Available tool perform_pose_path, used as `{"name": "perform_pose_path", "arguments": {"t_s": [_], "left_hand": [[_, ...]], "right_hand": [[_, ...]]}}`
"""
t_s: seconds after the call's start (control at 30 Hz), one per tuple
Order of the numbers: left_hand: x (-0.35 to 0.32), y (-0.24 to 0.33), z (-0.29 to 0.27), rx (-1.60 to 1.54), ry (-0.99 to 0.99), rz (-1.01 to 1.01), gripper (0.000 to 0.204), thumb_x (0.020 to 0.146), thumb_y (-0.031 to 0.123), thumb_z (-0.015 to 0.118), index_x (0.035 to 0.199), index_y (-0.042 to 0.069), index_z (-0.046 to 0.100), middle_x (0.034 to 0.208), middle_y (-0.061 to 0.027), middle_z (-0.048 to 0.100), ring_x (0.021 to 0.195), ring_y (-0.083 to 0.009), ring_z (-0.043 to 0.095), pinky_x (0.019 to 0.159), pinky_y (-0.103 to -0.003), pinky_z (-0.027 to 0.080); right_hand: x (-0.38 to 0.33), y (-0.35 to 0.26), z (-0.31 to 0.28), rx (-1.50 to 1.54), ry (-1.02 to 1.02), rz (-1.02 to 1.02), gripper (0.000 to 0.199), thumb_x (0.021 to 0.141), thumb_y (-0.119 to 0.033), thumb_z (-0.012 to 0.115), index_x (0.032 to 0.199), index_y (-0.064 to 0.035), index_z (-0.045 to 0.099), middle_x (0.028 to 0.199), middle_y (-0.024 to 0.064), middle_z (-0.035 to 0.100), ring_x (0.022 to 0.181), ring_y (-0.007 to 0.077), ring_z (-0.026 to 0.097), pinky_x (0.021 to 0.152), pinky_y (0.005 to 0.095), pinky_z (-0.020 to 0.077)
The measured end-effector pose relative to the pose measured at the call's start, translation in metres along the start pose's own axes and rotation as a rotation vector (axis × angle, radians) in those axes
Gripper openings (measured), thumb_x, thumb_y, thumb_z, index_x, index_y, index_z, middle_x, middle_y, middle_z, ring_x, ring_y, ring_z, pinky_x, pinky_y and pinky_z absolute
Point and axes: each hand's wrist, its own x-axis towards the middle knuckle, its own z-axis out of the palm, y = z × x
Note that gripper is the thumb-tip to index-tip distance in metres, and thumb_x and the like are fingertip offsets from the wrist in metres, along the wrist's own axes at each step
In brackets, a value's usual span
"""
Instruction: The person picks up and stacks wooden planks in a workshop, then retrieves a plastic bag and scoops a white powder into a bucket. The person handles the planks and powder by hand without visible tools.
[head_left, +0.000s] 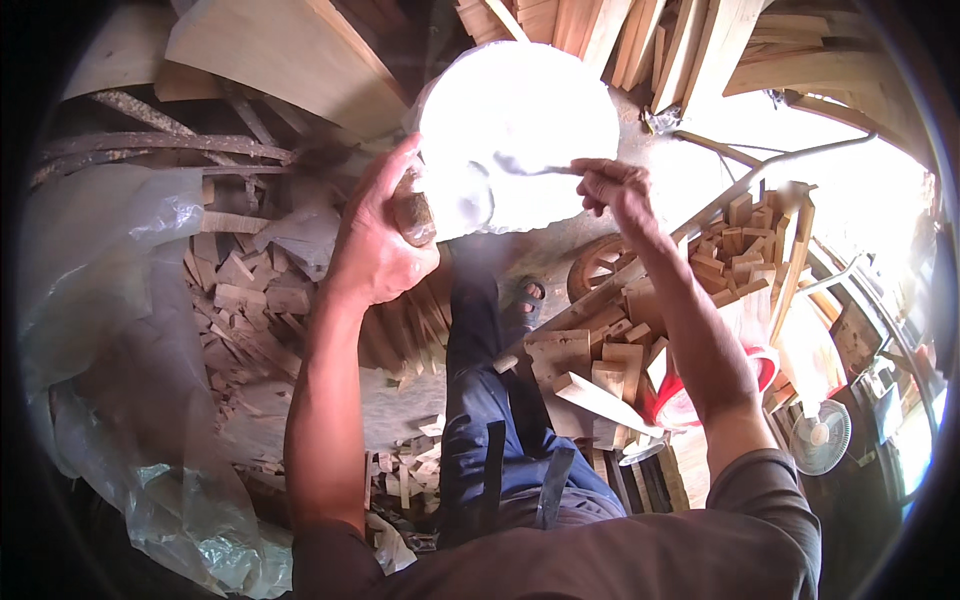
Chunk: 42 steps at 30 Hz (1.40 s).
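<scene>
In front of me is a large, round white thing [525,110], so overexposed that its kind and surface are lost in glare. My left hand [375,240] is at its left edge, closed round a brown, blunt-ended piece that looks like wood [413,215]. Whether that piece is joined to the white thing, I cannot tell. Over the right part of the white thing is my right hand [612,185], fingers bent together and pointing left. A faint dark streak runs left from its fingertips; what the fingers pinch is too washed out to name.
Cut wood blocks [620,360] are heaped at right beside a red-rimmed container [765,370] and a white fan [820,437]. Wood scraps [250,290] and clear plastic sheeting [100,290] lie left. Boards [285,65] stand at the back. My sandalled foot [530,300] shows below.
</scene>
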Motion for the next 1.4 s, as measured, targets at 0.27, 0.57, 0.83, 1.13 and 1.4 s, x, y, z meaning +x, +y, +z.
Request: {"name": "perform_pose_path", "arguments": {"t_s": [0.27, 0.57, 0.83, 1.13, 1.4], "left_hand": [[0.003, 0.01, 0.007, -0.104, -0.003, -0.015, 0.088, 0.063, -0.006, 0.061, 0.147, 0.005, 0.036, 0.109, -0.0043, 0.052, 0.102, -0.017, 0.053, 0.098, -0.027, 0.042], [0.003, 0.001, 0.015, -0.088, 0.023, -0.05, 0.092, 0.063, -0.011, 0.064, 0.149, 0.008, 0.037, 0.117, -0.0054, 0.054, 0.106, -0.0179, 0.054, 0.099, -0.028, 0.043], [-0.011, -0.003, 0.012, -0.205, 0.006, -0.094, 0.091, 0.062, -0.012, 0.063, 0.148, 0.004, 0.035, 0.119, -0.0046, 0.053, 0.11, -0.0162, 0.054, 0.1, -0.027, 0.042], [-0.016, -0.012, 0.009, -0.215, 0.032, -0.034, 0.095, 0.061, -0.016, 0.066, 0.149, 0.007, 0.037, 0.114, -0.0026, 0.052, 0.101, -0.0129, 0.054, 0.087, -0.024, 0.047], [-0.026, -0.013, 0.009, -0.249, 0.025, -0.055, 0.093, 0.062, -0.016, 0.064, 0.149, 0.006, 0.038, 0.122, -0.0054, 0.054, 0.109, -0.0159, 0.055, 0.091, -0.026, 0.047]], "right_hand": [[0.021, 0.043, 0.041, -0.51, -0.106, -0.946, 0.045, 0.071, 0.007, 0.055, 0.108, -0.0097, 0.076, 0.087, 0.01, 0.068, 0.083, 0.0276, 0.066, 0.073, 0.037, 0.0564], [-0.02, 0.024, -0.013, -0.625, -0.08, -0.997, 0.042, 0.106, -0.027, 0.038, 0.113, -0.0055, 0.073, 0.088, 0.0122, 0.067, 0.08, 0.0289, 0.066, 0.07, 0.0375, 0.0547], [-0.042, -0.005, 0.04, 0.037, -0.067, -0.251, 0.026, 0.097, -0.02, 0.062, 0.106, 0.0039, 0.068, 0.071, 0.0062, 0.064, 0.068, 0.0109, 0.061, 0.059, 0.0266, 0.0493], [-0.01, 0.032, 0.027, -0.031, 0.049, 0.031, 0.023, 0.096, -0.019, 0.062, 0.1, 0.0, 0.073, 0.064, 0.004, 0.065, 0.054, 0.0085, 0.056, 0.051, 0.0265, 0.0468], [-0.001, 0.025, -0.039, -0.141, 0.205, -0.032, 0.025, 0.093, -0.022, 0.059, 0.095, -0.0009, 0.072, 0.065, 0.0039, 0.063, 0.055, 0.0111, 0.054, 0.051, 0.0285, 0.0437]]}}
